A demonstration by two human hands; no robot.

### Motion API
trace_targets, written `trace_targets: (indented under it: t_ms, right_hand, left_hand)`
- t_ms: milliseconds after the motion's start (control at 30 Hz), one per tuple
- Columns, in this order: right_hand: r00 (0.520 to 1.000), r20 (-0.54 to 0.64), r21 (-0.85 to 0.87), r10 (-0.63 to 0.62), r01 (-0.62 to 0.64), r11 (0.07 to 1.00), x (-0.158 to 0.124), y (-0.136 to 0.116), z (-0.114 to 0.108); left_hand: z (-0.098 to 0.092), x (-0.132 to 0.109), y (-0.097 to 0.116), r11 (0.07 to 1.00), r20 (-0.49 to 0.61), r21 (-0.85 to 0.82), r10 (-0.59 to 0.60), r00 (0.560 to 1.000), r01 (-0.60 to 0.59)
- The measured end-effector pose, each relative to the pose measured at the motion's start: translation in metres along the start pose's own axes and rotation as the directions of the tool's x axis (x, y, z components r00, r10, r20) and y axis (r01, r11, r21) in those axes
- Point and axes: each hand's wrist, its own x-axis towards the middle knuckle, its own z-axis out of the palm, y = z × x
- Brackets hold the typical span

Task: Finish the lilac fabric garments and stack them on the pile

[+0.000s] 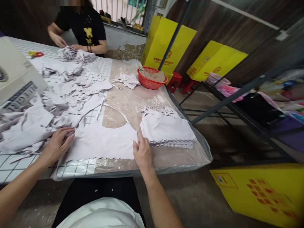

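Note:
A pale lilac-white garment piece (pixel 106 142), with a curved neckline, thin straps and a scalloped lower edge, lies flat before me. My right hand (pixel 143 152) has thumb and fingers closed on its right edge. At its left edge rests my left hand (pixel 58 143), thumb and fingers apart, beside a loose heap of the same pale cloth (pixel 35 122). Right of my right hand is a neat stack of matching pieces (pixel 168 128), scalloped edges toward me and straps bunched at the far end.
Clear plastic sheeting (pixel 175 161) covers the table's right end. A red basket (pixel 152 79) holding cardboard stands at the far edge. A carton (pixel 19 76) is at left, yellow-and-red scissors (pixel 35 54) behind. Across the table, a co-worker (pixel 80 28) handles bundled cloth. Yellow boxes (pixel 261 193) stand around.

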Motion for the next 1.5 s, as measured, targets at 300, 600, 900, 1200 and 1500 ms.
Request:
trace_targets:
  t_ms: [300, 600, 900, 1200, 1500]
  right_hand:
    - [0.992, -0.028, -0.249, -0.123, 0.112, 0.962, 0.021, 0.009, 0.019]
    - [1.000, 0.027, -0.296, -0.014, 0.021, 0.955, 0.028, -0.004, 0.021]
    - [0.993, 0.007, -0.203, 0.116, -0.113, 0.973, 0.027, -0.007, 0.020]
    - [0.969, 0.174, -0.090, 0.178, -0.164, 0.982, 0.041, -0.015, 0.008]
    - [0.946, 0.292, -0.141, 0.144, -0.107, 0.984, 0.065, -0.022, 0.001]
  left_hand:
    - [-0.012, 0.018, -0.010, 0.935, -0.188, 0.254, -0.202, 0.961, 0.246]
    - [-0.023, 0.046, 0.020, 0.982, 0.315, -0.085, 0.185, 0.931, -0.167]
    - [-0.049, 0.067, 0.020, 0.982, 0.626, -0.167, 0.170, 0.761, -0.082]
    - [-0.067, 0.067, 0.021, 0.967, 0.762, -0.106, -0.069, 0.644, 0.230]
    - [-0.053, 0.065, 0.021, 0.888, 0.744, -0.228, -0.106, 0.659, 0.400]
